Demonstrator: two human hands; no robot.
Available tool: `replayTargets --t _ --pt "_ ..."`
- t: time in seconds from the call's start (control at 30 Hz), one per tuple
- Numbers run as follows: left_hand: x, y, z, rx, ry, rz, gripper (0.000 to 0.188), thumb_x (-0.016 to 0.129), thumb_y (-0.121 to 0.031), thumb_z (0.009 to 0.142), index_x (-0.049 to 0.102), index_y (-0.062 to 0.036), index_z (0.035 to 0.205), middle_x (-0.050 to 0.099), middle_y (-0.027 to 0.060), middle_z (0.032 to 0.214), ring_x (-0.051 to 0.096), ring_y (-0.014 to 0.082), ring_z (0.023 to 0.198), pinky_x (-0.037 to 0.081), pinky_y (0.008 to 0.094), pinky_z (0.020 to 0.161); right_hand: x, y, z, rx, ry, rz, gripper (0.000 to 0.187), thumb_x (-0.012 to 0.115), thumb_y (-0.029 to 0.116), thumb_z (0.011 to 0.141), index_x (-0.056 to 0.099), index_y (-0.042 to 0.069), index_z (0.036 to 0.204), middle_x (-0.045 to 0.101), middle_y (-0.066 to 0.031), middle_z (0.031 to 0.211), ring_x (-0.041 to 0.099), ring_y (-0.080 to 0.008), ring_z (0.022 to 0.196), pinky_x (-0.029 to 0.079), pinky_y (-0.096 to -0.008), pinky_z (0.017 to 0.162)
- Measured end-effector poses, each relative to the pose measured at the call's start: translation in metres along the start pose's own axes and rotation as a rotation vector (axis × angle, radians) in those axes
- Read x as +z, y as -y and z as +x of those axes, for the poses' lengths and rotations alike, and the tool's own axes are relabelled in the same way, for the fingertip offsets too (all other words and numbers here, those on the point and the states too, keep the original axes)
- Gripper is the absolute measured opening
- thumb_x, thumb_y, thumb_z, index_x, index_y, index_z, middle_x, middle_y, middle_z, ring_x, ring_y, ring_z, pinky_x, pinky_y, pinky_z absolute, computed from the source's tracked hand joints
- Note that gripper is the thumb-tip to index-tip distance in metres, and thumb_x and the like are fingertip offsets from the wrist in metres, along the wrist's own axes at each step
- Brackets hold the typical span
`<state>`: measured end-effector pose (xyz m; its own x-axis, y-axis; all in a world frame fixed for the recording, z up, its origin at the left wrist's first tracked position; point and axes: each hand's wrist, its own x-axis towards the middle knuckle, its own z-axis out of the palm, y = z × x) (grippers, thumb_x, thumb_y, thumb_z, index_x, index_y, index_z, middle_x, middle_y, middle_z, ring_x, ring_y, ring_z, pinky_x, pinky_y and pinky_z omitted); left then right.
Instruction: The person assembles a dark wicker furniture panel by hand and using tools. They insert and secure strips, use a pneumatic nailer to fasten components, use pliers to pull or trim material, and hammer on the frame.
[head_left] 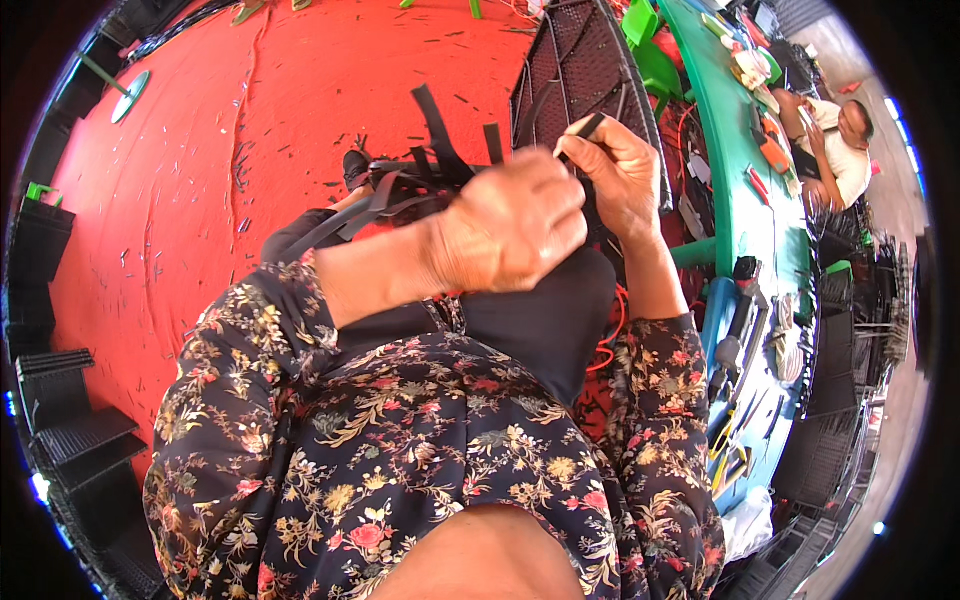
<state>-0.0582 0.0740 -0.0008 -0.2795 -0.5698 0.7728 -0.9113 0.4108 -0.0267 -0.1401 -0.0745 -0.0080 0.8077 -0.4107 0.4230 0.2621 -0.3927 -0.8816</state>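
Flat black strips, seemingly plastic (pixel 440 135): a loose bunch just beyond the left hand, in front of the lap in black trousers (pixel 540 320), ends sticking out several ways; what supports it is hidden.
Left hand (pixel 515 222): reaching across the body, knuckles up, fingers curled and blurred; fingertips hidden, so I cannot tell whether it grips a strip.
Right hand (pixel 622 182): raised just beside the left, thumb and forefinger pressed together, pinching what looks like a short dark strip end (pixel 592 125).
Strip handling: probably light, bendable and springy, hard to break, perhaps slick and quick to tangle; a free end looks the best hold, its flat faces between thumb and forefinger.
Dark woven panel with black frame (pixel 590 60): tilted, beyond the right hand.
Smooth red floor (pixel 330 80): beyond the strips, scattered with dark scraps.
Long green table (pixel 725 150): to the right, tools and oddments on top; a person in a pale top (pixel 853 172) sits past its far edge.
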Motion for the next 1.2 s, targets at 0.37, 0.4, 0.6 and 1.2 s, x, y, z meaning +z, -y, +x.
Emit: replayTargets --t 0.37,0.4,0.6,1.2 --pt "-0.023 0.016 -0.017 -0.649 0.513 0.131 0.024 0.065 -0.027 0.08 0.056 -0.0069 0.088 0.058 0.0089 0.073 0.06 0.0306 0.074 0.046 0.0444 0.066 0.021 0.032 -0.008 0.069 -0.016 0.057 0.022 0.058 0.014 0.092 0.051 0.003 0.073 0.058 -0.0047 0.067 0.046 -0.0082 0.055 0.039 -0.0219 0.053" --pt "-0.026 0.018 -0.014 -0.698 0.554 0.067 0.023 0.064 -0.027 0.081 0.055 -0.0077 0.088 0.058 0.0085 0.072 0.061 0.0308 0.073 0.046 0.0446 0.063 0.025 0.041 -0.01 0.168 -0.015 0.205 0.023 0.055 0.015 0.094 0.052 0.003 0.074 0.06 -0.0046 0.068 0.046 -0.0076 0.056 0.039 -0.0206 0.054" --pt "-0.012 0.019 -0.017 -0.603 0.414 0.097 0.031 0.07 -0.029 0.074 0.054 -0.0056 0.086 0.06 0.0107 0.076 0.061 0.0317 0.076 0.048 0.044 0.063 0.026 0.048 -0.02 0.173 -0.104 0.242 0.024 0.051 0.012 0.095 0.05 0.004 0.072 0.058 -0.0037 0.064 0.049 -0.0059 0.056 0.036 -0.0195 0.052" --pt "-0.003 0.008 -0.018 -0.569 0.21 0.155 0.016 0.064 -0.018 0.078 0.055 -0.0049 0.082 0.058 0.0114 0.07 0.06 0.0323 0.067 0.047 0.0421 0.057 0.016 -0.002 0.074 -0.181 0.09 -0.724 0.031 0.056 0.024 0.083 0.052 -0.001 0.066 0.055 -0.0225 0.063 0.059 -0.0394 0.064 0.045 -0.0444 0.057"
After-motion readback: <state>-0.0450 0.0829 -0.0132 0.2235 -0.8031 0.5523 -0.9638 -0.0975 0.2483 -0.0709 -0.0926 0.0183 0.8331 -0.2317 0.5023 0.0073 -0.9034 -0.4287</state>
